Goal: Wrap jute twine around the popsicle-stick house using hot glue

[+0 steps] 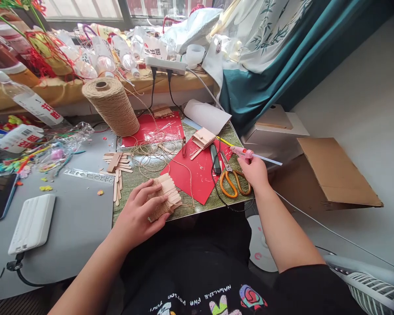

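Observation:
My left hand point(141, 212) is closed over a bundle of craft sticks point(168, 187) wrapped in twine, at the table's near edge. Its fingers lie across the top and its thumb is at the near side; part of the bundle is hidden beneath. My right hand point(254, 173) grips a pink glue gun point(242, 152) with a clear glue stick sticking out of its back. Its yellow nozzle points left, near a small craft-stick box point(203, 138). Orange-handled scissors point(231, 181) and a dark utility knife point(215, 159) lie on a red sheet point(190, 177) between my hands.
A large twine spool point(113, 105) stands at the back, its loose twine point(154, 155) looping over the table. Loose craft sticks point(118, 173) lie left of it. A power bank point(33, 223) is at far left. A power strip point(166, 65) sits on the sill; a cardboard box point(338, 173) is right.

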